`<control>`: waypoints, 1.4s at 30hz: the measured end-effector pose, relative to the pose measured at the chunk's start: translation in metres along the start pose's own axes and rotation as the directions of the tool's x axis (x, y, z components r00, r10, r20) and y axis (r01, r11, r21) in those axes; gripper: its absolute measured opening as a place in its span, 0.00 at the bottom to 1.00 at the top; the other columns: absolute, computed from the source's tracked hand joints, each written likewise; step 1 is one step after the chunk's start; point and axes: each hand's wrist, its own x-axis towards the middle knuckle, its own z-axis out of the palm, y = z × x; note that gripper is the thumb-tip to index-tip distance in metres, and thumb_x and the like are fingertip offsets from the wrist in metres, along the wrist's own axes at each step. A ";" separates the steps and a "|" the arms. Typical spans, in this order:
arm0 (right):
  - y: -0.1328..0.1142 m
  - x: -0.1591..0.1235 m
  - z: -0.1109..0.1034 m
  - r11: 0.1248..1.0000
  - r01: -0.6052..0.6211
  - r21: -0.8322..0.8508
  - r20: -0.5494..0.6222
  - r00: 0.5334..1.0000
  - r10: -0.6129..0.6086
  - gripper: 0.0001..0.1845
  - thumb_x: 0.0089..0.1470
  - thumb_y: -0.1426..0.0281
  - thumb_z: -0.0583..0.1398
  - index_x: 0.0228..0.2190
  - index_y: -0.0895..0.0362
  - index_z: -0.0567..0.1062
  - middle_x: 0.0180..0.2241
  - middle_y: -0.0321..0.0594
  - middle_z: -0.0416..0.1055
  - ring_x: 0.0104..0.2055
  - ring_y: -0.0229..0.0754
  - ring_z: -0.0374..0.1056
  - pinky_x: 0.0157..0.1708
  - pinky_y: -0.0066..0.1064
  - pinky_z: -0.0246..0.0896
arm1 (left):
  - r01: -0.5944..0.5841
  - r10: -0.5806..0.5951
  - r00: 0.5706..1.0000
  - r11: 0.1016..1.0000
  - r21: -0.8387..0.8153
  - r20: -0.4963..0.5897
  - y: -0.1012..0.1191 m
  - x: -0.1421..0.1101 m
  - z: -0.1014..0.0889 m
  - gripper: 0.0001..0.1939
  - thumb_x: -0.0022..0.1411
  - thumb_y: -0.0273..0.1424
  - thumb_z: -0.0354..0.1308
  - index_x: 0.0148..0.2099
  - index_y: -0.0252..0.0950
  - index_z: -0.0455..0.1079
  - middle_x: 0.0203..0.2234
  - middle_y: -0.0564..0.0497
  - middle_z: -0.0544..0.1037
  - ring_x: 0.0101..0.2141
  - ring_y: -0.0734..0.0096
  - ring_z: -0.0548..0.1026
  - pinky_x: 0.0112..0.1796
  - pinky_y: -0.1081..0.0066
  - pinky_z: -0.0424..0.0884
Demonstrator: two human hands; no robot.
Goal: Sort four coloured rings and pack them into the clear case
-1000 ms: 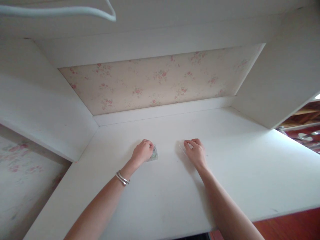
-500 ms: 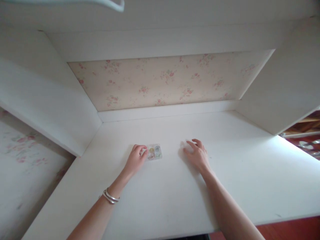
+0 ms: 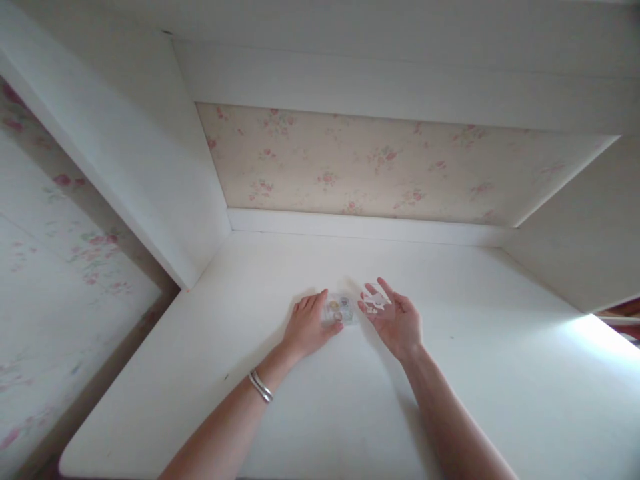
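Note:
A small clear plastic case with compartments lies on the white desktop. Small round, coloured items sit inside it, too small to name. My left hand holds the case at its left side, thumb along the near edge and fingers behind. To its right, my right hand is turned palm up and holds a flat clear plastic piece with white shapes on it. The fingers show through the piece, and it is close to the case.
A low white ledge runs along the back, below a floral wallpaper panel. White side panels stand at the left and right. A white board spans overhead.
The view has swung right. My right hand has turned from palm down to palm up with the clear piece, and moved nearer the case. My left hand now spans the case's side.

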 end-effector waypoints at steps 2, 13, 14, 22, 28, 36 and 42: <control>0.003 0.005 0.003 1.000 -0.012 0.009 -0.038 0.999 0.013 0.15 0.49 0.66 0.59 0.41 0.54 0.74 0.44 0.42 0.72 0.39 0.45 0.72 0.38 0.37 0.71 | -0.006 0.006 1.000 1.000 0.003 0.013 0.001 -0.002 -0.002 0.40 0.53 0.50 0.56 0.63 0.39 0.49 0.57 0.44 0.64 0.56 0.56 0.60 0.54 0.59 0.56; 0.007 0.012 -0.021 0.933 0.199 -0.300 -0.237 0.932 -0.275 0.13 0.43 0.70 0.63 0.36 0.56 0.76 0.24 0.32 0.70 0.25 0.32 0.65 0.22 0.21 0.62 | -0.058 0.058 0.998 0.998 0.000 0.009 0.000 -0.001 -0.003 0.39 0.51 0.52 0.57 0.62 0.41 0.54 0.51 0.47 0.70 0.53 0.57 0.63 0.53 0.57 0.55; 0.008 0.010 -0.021 0.916 0.180 -0.359 -0.230 0.934 -0.274 0.13 0.43 0.68 0.63 0.35 0.56 0.76 0.25 0.34 0.71 0.25 0.34 0.65 0.22 0.22 0.61 | -0.062 0.063 0.998 0.998 -0.009 0.007 0.000 -0.002 -0.003 0.40 0.50 0.52 0.58 0.61 0.42 0.55 0.50 0.47 0.70 0.53 0.56 0.63 0.53 0.57 0.55; 0.024 0.001 -0.016 0.761 0.113 -0.639 -0.078 0.975 -0.210 0.20 0.45 0.57 0.63 0.35 0.59 0.77 0.27 0.38 0.74 0.25 0.36 0.64 0.25 0.27 0.58 | -0.098 0.099 0.995 0.994 -0.047 0.012 -0.002 -0.002 -0.001 0.42 0.44 0.51 0.63 0.59 0.45 0.58 0.50 0.48 0.72 0.51 0.56 0.66 0.53 0.58 0.55; 0.029 -0.001 -0.009 0.624 0.082 -0.777 -0.089 0.967 -0.239 0.21 0.46 0.55 0.61 0.37 0.57 0.78 0.36 0.40 0.77 0.38 0.43 0.70 0.37 0.30 0.62 | -0.134 0.137 0.990 0.988 -0.079 0.035 -0.001 -0.001 -0.001 0.45 0.40 0.51 0.66 0.60 0.47 0.57 0.50 0.50 0.72 0.52 0.57 0.65 0.54 0.58 0.52; 0.028 0.000 -0.010 0.459 0.049 -0.887 -0.087 0.959 -0.271 0.22 0.48 0.55 0.58 0.39 0.55 0.79 0.40 0.41 0.76 0.44 0.48 0.70 0.45 0.37 0.63 | -0.163 0.167 0.985 0.983 -0.078 0.045 -0.001 -0.002 -0.006 0.45 0.38 0.52 0.66 0.59 0.47 0.60 0.50 0.50 0.72 0.51 0.57 0.66 0.53 0.58 0.53; 0.023 -0.002 -0.009 0.253 0.056 -0.966 -0.004 0.973 -0.231 0.19 0.50 0.56 0.55 0.35 0.52 0.80 0.33 0.39 0.78 0.37 0.48 0.72 0.37 0.35 0.65 | -0.164 0.168 0.985 0.983 -0.081 0.048 -0.004 -0.001 -0.002 0.51 0.38 0.51 0.67 0.63 0.48 0.52 0.50 0.50 0.72 0.50 0.56 0.67 0.53 0.56 0.53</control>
